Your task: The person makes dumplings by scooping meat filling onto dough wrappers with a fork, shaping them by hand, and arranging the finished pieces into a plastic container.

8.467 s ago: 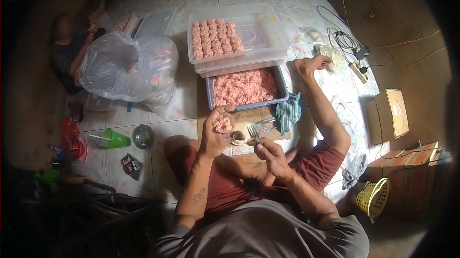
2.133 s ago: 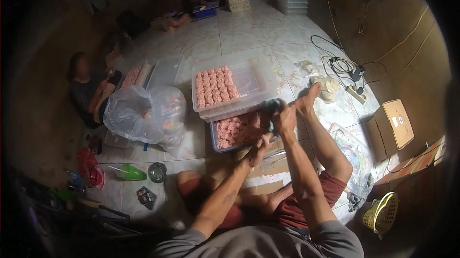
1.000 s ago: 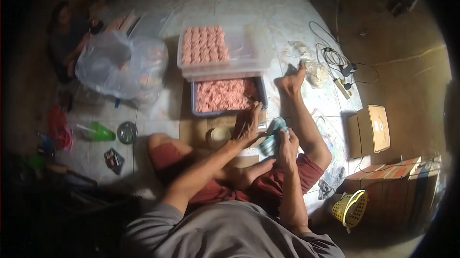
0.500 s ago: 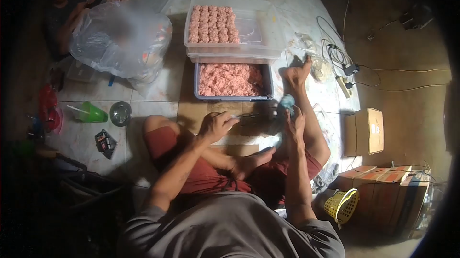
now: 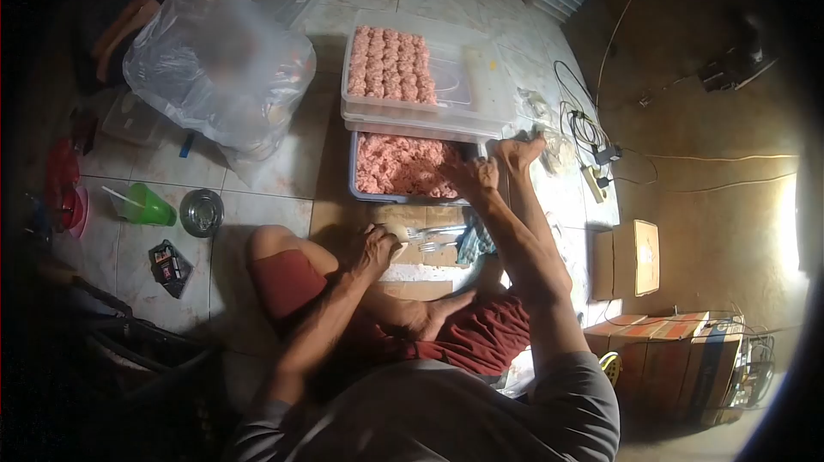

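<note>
My left hand (image 5: 376, 252) is closed round a pale, rounded thing (image 5: 397, 232) whose kind I cannot make out. My right hand (image 5: 477, 179) is at the right end of a blue-grey tub (image 5: 353, 172) of minced meat (image 5: 403, 166); its fingers reach to the meat and their grip is hard to see. Between my hands and my legs lie two forks (image 5: 439, 230) and a blue checked cloth (image 5: 475, 244) on cardboard. Behind the tub, a clear plastic container (image 5: 481, 114) holds rows of shaped meat portions (image 5: 390, 65).
A large clear plastic bag (image 5: 219, 84) stands at the left, with another person's arm (image 5: 124, 28) behind it. A green cup (image 5: 150, 206), a glass ashtray (image 5: 202, 211) and a small black pack (image 5: 169, 266) lie on the tiles. Cables and a power strip (image 5: 593, 185) are at the right.
My right hand has let go of the blue cloth and moved up to the meat tub. The cloth now lies by the forks. My left hand has moved slightly down, still closed on a pale thing.
</note>
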`<state>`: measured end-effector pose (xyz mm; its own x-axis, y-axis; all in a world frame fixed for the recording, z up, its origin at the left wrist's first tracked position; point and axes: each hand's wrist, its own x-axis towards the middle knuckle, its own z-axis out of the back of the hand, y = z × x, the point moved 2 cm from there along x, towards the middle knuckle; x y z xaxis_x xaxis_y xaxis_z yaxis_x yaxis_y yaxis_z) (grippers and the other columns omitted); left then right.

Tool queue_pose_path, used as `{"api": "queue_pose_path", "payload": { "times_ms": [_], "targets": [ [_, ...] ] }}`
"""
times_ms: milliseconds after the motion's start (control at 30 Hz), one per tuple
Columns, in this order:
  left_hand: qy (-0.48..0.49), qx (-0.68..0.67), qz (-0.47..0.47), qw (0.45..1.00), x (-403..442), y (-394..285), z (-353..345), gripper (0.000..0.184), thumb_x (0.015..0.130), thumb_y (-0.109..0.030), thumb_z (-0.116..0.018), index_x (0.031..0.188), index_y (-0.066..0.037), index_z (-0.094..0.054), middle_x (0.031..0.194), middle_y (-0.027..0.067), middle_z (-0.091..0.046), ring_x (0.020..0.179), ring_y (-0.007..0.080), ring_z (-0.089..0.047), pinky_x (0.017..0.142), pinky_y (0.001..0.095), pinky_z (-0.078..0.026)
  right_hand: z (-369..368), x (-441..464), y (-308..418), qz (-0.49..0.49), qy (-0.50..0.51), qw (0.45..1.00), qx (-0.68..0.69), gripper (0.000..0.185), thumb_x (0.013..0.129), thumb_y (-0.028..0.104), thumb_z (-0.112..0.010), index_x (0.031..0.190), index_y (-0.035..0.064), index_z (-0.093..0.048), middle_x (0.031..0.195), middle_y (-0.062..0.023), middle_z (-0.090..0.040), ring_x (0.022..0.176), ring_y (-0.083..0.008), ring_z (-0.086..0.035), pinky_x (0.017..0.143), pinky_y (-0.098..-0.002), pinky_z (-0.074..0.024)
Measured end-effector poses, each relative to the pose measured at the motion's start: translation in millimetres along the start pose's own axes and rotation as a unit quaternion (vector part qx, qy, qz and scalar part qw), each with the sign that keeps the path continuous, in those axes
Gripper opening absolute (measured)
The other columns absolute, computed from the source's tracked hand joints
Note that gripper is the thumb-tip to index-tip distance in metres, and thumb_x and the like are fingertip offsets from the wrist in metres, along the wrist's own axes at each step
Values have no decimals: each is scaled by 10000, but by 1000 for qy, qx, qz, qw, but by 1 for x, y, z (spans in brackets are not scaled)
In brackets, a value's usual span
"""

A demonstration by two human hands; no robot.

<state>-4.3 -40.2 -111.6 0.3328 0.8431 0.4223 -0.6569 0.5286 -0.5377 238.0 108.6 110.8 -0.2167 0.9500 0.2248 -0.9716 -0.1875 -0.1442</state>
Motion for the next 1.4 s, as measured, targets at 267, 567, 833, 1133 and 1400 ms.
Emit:
{"api": "queue_pose_path", "payload": {
  "times_ms": [267, 567, 833, 1133, 1400],
  "targets": [
    [-4, -281, 159, 946, 11, 12, -13, 243, 889, -250, -755, 856, -42, -634, 756, 137, -646, 723, 319, -651, 655, 433, -519, 16, -17, 66, 37, 45, 998, -20, 226, 931, 241, -542, 952, 210, -766, 894, -92, -717, 903, -292, -668, 954, -609, -331],
    [78, -385, 254, 884, 25, 3, 12, 286, 912, -351, -736, 931, -72, -675, 799, 179, -706, 758, 328, -703, 677, 422, -545, -29, -10, 72, 45, 162, 986, 10, 226, 924, 245, -567, 985, 203, -780, 909, -83, -733, 940, -267, -673, 996, -609, -326],
    [62, -286, 189, 937, 17, 10, -2, 376, 822, -422, -812, 979, -97, -706, 898, 156, -733, 819, 354, -707, 766, 455, -554, -35, -16, 55, 23, 217, 975, 45, 217, 921, 259, -595, 999, 185, -784, 915, -76, -743, 961, -243, -675, 1014, -595, -332],
    [149, -309, 217, 914, 29, 7, 18, 347, 820, -371, -806, 991, -73, -756, 941, 134, -759, 854, 264, -730, 809, 376, -561, -41, -15, 38, 13, 288, 949, 129, 218, 917, 275, -627, 1016, 165, -788, 921, -68, -753, 985, -215, -676, 1035, -580, -338],
    [76, -649, 384, 652, 28, -5, 19, 397, 983, -366, -662, 1200, -33, -665, 1215, 131, -694, 1094, 230, -669, 937, 360, -541, 13, -26, 36, -30, 245, 933, 261, 254, 926, 293, -656, 1089, 143, -780, 931, -48, -756, 947, -184, -661, 1050, -531, -325]
  ]
}}
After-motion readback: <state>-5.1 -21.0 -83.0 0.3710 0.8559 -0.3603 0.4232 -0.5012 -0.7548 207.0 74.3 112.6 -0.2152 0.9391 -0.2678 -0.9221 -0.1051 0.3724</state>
